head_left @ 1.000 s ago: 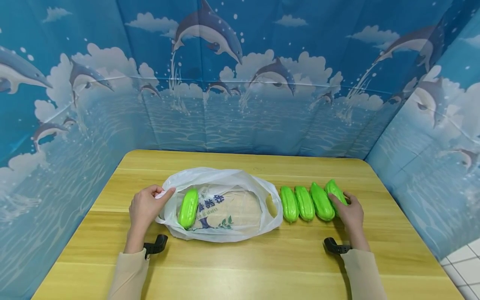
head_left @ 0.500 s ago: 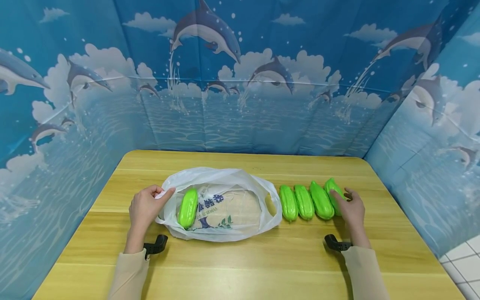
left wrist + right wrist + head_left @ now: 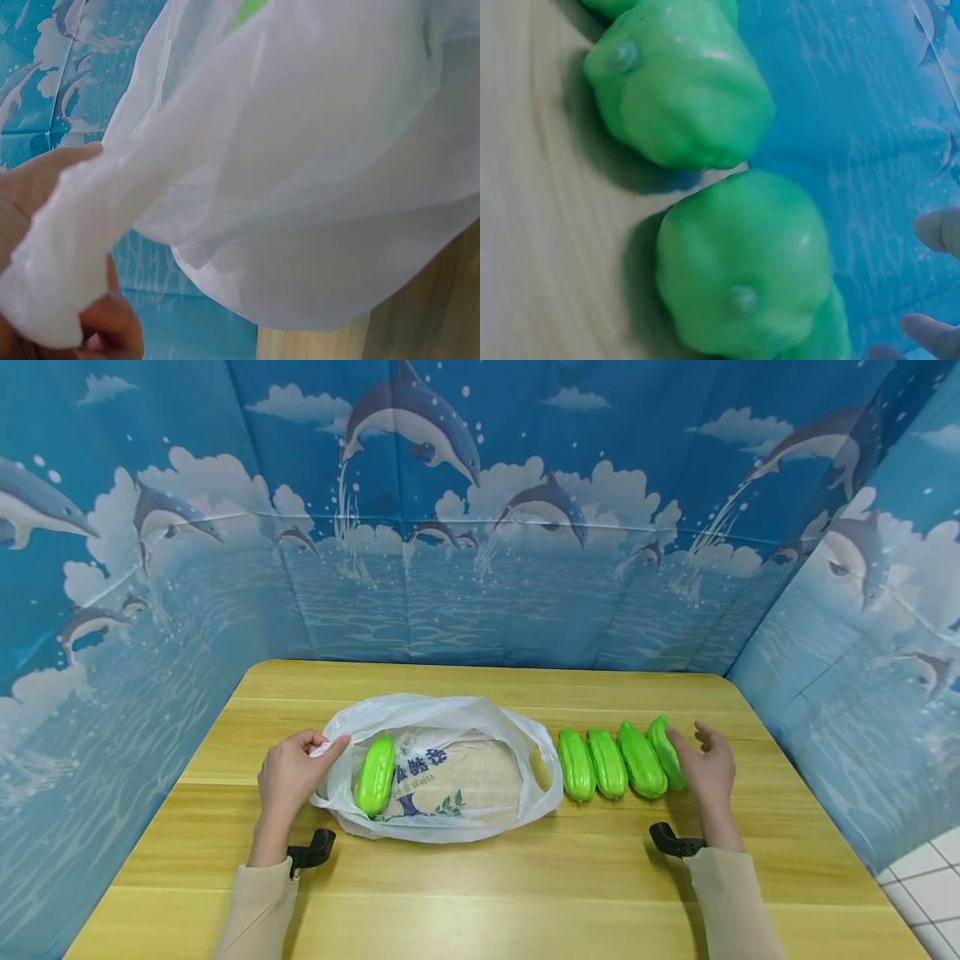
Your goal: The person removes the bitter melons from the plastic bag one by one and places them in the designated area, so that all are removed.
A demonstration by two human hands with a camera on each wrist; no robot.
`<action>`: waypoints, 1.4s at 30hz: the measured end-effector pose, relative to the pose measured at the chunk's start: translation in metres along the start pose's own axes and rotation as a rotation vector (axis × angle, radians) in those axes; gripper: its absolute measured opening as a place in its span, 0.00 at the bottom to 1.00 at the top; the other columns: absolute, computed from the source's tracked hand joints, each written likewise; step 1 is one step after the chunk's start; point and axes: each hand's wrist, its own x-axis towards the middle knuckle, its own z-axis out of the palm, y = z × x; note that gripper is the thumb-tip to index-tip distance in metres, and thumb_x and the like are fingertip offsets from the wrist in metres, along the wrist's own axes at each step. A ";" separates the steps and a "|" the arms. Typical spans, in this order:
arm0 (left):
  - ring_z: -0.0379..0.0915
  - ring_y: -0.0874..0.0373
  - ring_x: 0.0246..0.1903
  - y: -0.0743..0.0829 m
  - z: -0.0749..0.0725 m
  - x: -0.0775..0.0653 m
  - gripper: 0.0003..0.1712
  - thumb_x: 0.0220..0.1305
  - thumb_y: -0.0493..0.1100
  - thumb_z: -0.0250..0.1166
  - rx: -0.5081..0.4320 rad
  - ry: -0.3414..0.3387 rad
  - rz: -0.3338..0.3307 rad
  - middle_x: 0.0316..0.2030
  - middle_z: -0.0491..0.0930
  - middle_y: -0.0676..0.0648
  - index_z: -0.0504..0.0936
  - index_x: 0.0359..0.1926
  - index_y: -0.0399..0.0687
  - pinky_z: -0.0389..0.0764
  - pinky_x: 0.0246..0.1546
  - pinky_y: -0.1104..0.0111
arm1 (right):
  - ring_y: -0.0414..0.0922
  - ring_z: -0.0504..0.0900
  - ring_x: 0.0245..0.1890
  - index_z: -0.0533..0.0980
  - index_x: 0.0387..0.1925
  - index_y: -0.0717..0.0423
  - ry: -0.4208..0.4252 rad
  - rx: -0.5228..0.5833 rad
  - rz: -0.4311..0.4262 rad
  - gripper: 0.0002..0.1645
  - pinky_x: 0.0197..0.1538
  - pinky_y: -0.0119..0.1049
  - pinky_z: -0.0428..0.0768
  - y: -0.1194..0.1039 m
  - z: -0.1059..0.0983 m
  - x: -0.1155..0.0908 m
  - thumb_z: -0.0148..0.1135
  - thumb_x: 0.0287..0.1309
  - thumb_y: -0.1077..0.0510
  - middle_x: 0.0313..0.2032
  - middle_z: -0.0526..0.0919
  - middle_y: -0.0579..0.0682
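Observation:
My left hand [image 3: 291, 774] pinches the left handle of a white plastic bag [image 3: 450, 835] lying on the table with its mouth open. In the left wrist view, the bunched plastic of the bag [image 3: 300, 247] runs from between the thumb and fingers. One shiny green ridged gourd [image 3: 377, 777] lies inside, at the bag's left end. My right hand [image 3: 708, 768] is spread just right of the rightmost gourd [image 3: 666, 752], holding nothing. That gourd ends a row of several similar gourds; the right wrist view shows a rounded gourd end [image 3: 742, 262] with a stub, the fingertips apart from it.
Beside the bagged gourd, the bag holds a beige packet [image 3: 472, 777] printed with blue characters and green leaves. Other gourds [image 3: 576, 766] line up at the bag's right handle. A dolphin-printed curtain [image 3: 480, 568] stands behind the wooden table [image 3: 480, 902].
My right hand has drawn off the rightmost gourd and moved slightly right, its fingers spreading. That gourd now lies at the end of the row. My left hand has stayed in place.

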 end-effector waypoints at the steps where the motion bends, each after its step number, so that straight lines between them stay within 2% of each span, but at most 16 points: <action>1: 0.65 0.54 0.19 0.000 0.000 0.000 0.28 0.54 0.68 0.64 0.000 0.000 0.000 0.17 0.70 0.50 0.79 0.27 0.47 0.61 0.20 0.64 | 0.59 0.54 0.66 0.54 0.71 0.56 0.006 0.004 -0.006 0.49 0.58 0.56 0.62 -0.001 0.000 0.000 0.55 0.58 0.33 0.67 0.57 0.61; 3: 0.65 0.54 0.19 0.000 0.000 0.000 0.28 0.54 0.68 0.64 0.002 -0.002 -0.002 0.17 0.70 0.50 0.79 0.27 0.47 0.61 0.20 0.64 | 0.58 0.53 0.66 0.55 0.71 0.56 0.015 0.033 -0.014 0.48 0.61 0.55 0.58 -0.004 0.001 0.000 0.56 0.58 0.34 0.67 0.57 0.60; 7: 0.65 0.54 0.19 0.000 -0.001 0.000 0.28 0.54 0.68 0.63 0.003 -0.006 -0.007 0.17 0.70 0.50 0.79 0.27 0.47 0.62 0.20 0.64 | 0.56 0.54 0.66 0.56 0.70 0.57 0.025 0.028 -0.042 0.46 0.62 0.54 0.57 -0.014 0.001 -0.001 0.57 0.60 0.38 0.67 0.59 0.59; 20: 0.65 0.54 0.18 0.001 -0.001 0.000 0.28 0.54 0.68 0.63 -0.001 -0.013 -0.012 0.16 0.68 0.50 0.79 0.27 0.47 0.61 0.19 0.64 | 0.56 0.60 0.64 0.62 0.67 0.59 0.040 0.016 -0.167 0.41 0.60 0.53 0.60 -0.042 0.005 -0.008 0.60 0.60 0.42 0.63 0.65 0.60; 29: 0.65 0.54 0.19 0.001 -0.002 0.000 0.28 0.54 0.69 0.63 0.004 -0.010 -0.013 0.16 0.69 0.50 0.79 0.27 0.48 0.61 0.19 0.64 | 0.59 0.65 0.61 0.63 0.65 0.63 -0.009 0.012 -0.296 0.40 0.60 0.49 0.63 -0.056 0.018 -0.016 0.62 0.60 0.45 0.60 0.67 0.64; 31: 0.65 0.54 0.19 0.001 -0.002 0.001 0.28 0.54 0.69 0.63 0.005 -0.011 -0.015 0.17 0.69 0.50 0.79 0.27 0.48 0.61 0.20 0.64 | 0.59 0.65 0.61 0.63 0.65 0.63 -0.023 0.009 -0.301 0.39 0.60 0.49 0.63 -0.058 0.020 -0.018 0.63 0.60 0.46 0.61 0.67 0.64; 32: 0.65 0.54 0.19 0.000 -0.002 0.000 0.28 0.54 0.69 0.63 0.004 -0.011 -0.016 0.17 0.69 0.50 0.79 0.27 0.48 0.61 0.20 0.64 | 0.57 0.66 0.60 0.63 0.66 0.59 -0.019 -0.005 -0.322 0.40 0.59 0.48 0.64 -0.047 0.024 -0.009 0.62 0.59 0.43 0.61 0.67 0.61; 38: 0.65 0.54 0.18 0.001 -0.003 0.000 0.28 0.54 0.68 0.63 0.004 -0.014 -0.014 0.16 0.70 0.50 0.79 0.27 0.47 0.62 0.20 0.64 | 0.57 0.65 0.61 0.62 0.67 0.57 -0.071 -0.007 -0.351 0.42 0.59 0.49 0.64 -0.054 0.031 -0.012 0.62 0.58 0.40 0.61 0.66 0.60; 39: 0.65 0.54 0.18 0.001 -0.003 0.000 0.28 0.54 0.68 0.63 0.006 -0.013 -0.014 0.17 0.70 0.51 0.79 0.27 0.48 0.62 0.20 0.64 | 0.59 0.64 0.61 0.62 0.66 0.61 -0.091 0.003 -0.340 0.42 0.59 0.51 0.63 -0.067 0.030 -0.023 0.62 0.59 0.43 0.61 0.65 0.63; 42: 0.66 0.54 0.19 0.002 -0.003 0.000 0.27 0.54 0.68 0.64 0.006 -0.010 -0.016 0.17 0.71 0.51 0.80 0.28 0.48 0.62 0.20 0.64 | 0.59 0.65 0.61 0.62 0.67 0.60 -0.111 -0.017 -0.373 0.42 0.58 0.53 0.64 -0.072 0.034 -0.026 0.63 0.58 0.42 0.61 0.66 0.63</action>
